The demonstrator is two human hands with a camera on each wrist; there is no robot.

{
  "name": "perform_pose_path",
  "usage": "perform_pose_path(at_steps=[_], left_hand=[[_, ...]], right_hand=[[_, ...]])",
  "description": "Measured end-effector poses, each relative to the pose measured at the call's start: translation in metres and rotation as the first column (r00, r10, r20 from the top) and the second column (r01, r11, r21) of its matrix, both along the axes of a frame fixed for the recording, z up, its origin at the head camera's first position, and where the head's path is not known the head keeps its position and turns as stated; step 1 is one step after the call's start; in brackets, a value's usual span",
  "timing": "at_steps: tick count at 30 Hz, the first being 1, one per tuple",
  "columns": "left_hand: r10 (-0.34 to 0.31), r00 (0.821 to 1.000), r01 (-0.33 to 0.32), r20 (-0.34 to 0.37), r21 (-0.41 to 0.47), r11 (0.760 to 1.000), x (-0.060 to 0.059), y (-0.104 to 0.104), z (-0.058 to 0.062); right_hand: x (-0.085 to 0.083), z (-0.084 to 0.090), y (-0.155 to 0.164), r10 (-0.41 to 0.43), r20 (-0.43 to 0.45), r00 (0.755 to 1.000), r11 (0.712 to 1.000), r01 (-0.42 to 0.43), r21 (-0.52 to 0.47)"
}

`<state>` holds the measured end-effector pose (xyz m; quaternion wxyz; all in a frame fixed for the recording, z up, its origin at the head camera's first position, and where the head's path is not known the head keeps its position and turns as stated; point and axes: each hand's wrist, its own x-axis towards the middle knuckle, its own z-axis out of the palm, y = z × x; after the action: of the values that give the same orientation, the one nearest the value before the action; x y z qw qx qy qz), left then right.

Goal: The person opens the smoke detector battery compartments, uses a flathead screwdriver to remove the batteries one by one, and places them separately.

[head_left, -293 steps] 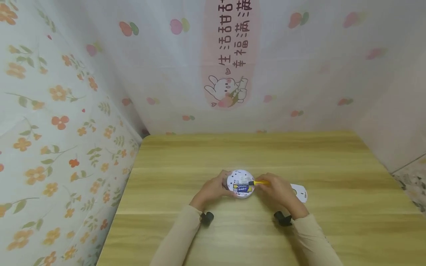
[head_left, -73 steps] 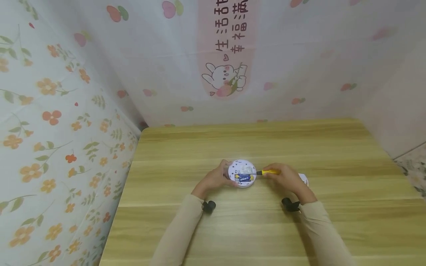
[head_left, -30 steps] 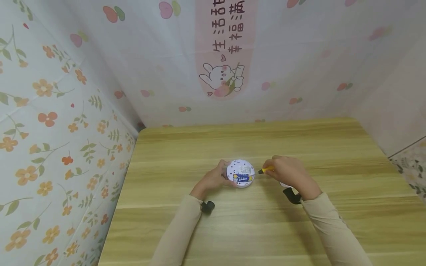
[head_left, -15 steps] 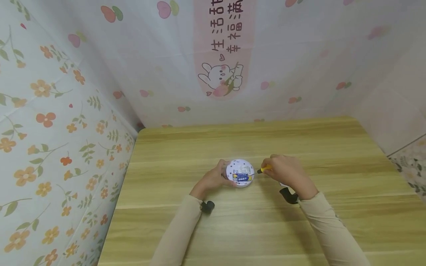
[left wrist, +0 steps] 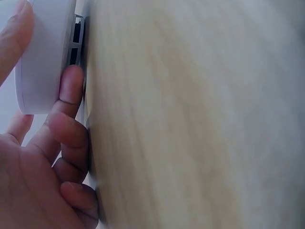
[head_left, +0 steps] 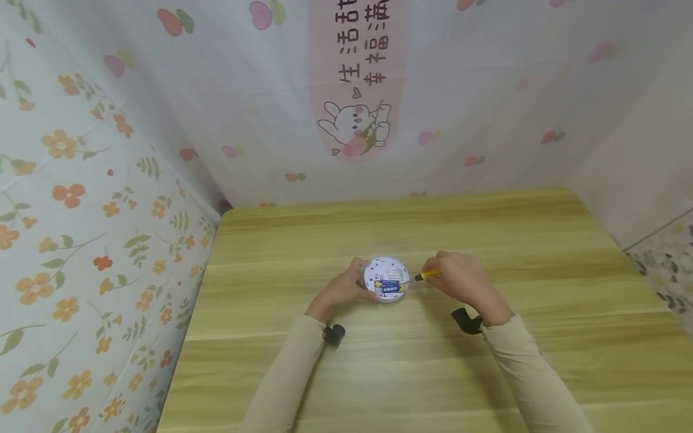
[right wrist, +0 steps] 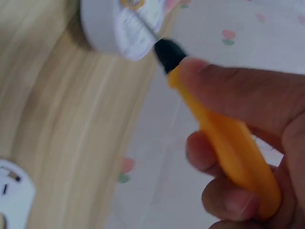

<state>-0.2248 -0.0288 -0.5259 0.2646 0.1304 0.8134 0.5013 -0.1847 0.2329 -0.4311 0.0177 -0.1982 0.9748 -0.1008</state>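
The round white plastic device (head_left: 386,286) lay on the light wooden surface (head_left: 487,240), near its middle, with its back side up, so that a blue and yellow battery (head_left: 390,288) was visible in the open compartment. The left hand (head_left: 342,290) held the device by its rim, the fingers (left wrist: 71,102) curled against the white side wall. The right hand (head_left: 460,281) kept a closed grip around the yellow handle of a small screwdriver (right wrist: 217,131); its thin metal tip reached the back of the device, close to the battery. The step in hand seemed to be the work with the tip inside the compartment, probably on the battery or a contact beside it. The next move would call for a steady left hand and a small, careful pressure from the tip, because it could easily slip. A white flat cover (right wrist: 12,200) lay apart on the surface.
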Motion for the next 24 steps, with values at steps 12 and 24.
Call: perform_pose_path(at_steps=[12, 24], left_hand=[[-0.011, 1.0, 0.011, -0.017, 0.008, 1.0, -0.001, 0.0, 0.001], [-0.016, 1.0, 0.017, -0.012, 0.042, 0.999, -0.001, 0.0, -0.001]], right_hand=[[-0.005, -0.028, 0.023, -0.03, 0.01, 0.999, 0.985, 0.031, -0.171], [-0.007, -0.045, 0.035, -0.078, 0.142, 0.987, 0.95, 0.117, -0.29]])
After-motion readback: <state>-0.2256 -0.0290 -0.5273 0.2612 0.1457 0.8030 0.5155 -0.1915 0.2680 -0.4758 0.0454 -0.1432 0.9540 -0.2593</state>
